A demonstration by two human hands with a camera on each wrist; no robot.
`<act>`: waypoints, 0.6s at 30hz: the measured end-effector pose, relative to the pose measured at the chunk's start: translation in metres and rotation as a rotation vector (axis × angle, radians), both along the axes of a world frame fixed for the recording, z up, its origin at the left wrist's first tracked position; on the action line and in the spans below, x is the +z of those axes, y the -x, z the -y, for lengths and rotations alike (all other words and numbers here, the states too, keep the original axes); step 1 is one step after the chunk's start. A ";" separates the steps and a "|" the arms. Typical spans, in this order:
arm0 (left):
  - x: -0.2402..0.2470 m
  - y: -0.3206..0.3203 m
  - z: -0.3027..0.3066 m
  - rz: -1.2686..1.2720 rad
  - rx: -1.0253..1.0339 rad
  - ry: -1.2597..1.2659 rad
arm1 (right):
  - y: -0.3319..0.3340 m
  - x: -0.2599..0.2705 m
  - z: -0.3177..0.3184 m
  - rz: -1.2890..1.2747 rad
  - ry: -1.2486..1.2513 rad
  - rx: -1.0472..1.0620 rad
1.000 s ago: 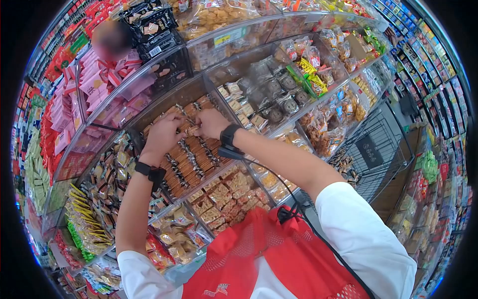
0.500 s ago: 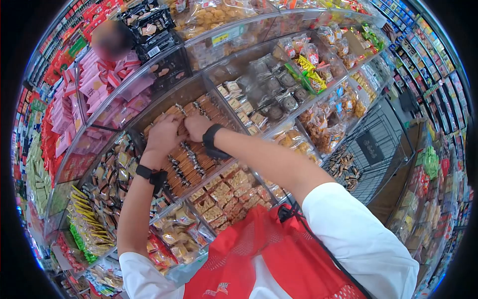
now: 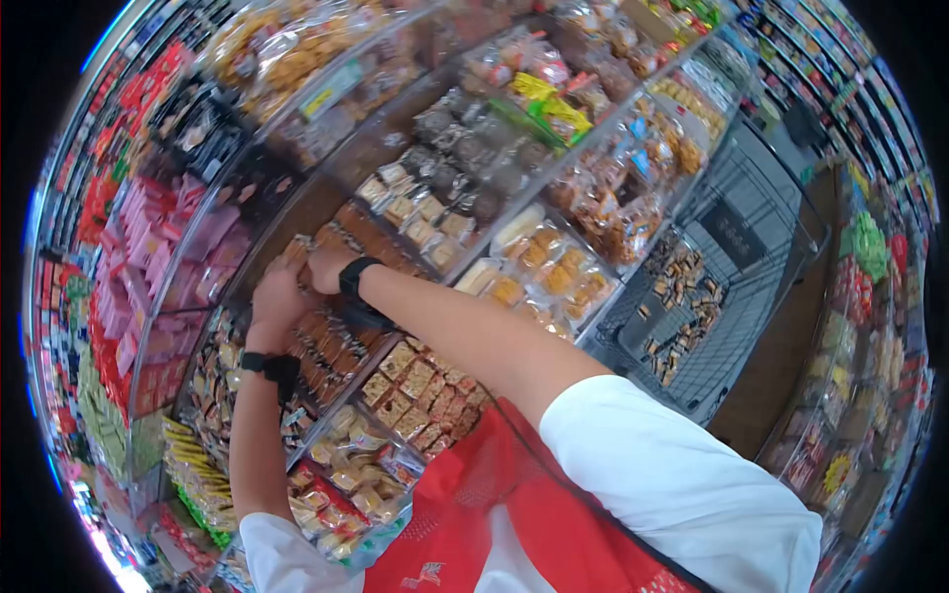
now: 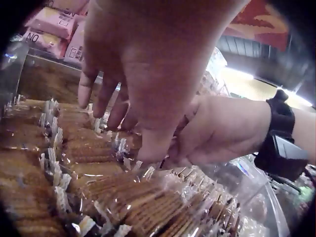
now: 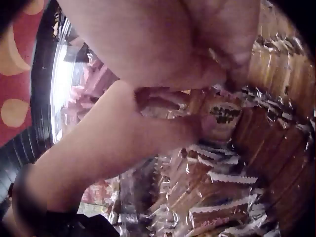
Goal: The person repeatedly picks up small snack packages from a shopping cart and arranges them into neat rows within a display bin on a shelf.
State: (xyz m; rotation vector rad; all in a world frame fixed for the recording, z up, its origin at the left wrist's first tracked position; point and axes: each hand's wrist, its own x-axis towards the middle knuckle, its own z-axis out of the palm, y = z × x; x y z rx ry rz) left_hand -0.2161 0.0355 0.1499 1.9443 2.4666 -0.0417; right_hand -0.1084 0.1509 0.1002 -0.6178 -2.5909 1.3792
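Left grip [image 3: 278,298] pinching a snack pack [image 5: 226,118]; right grip [image 3: 328,268] beside it, can't tell if grasping. Align with neighbouring packs [image 4: 94,155], press lightly, likely brittle

Fingers [image 3: 287,265] over brown snack packs [image 3: 331,346]

A big shop stand [image 3: 348,161] has see-through walls that make boxes. One holds rows of thin brown sticks [image 3: 334,348] in shiny wrappers — packed close together. Other boxes hold pale little squares [image 3: 420,214], bumpy bars [image 3: 423,395] and pink packs [image 3: 168,237] — lots of them.
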 end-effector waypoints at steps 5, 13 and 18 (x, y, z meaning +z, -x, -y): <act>-0.014 0.002 -0.008 0.019 0.049 0.018 | -0.087 0.047 -0.012 -0.443 0.257 -0.109; -0.048 0.054 -0.003 0.176 0.005 0.022 | -0.558 0.039 -0.012 -0.840 0.632 -0.726; -0.027 -0.010 -0.012 0.018 0.239 0.039 | -0.781 -0.188 0.022 0.350 0.375 -1.467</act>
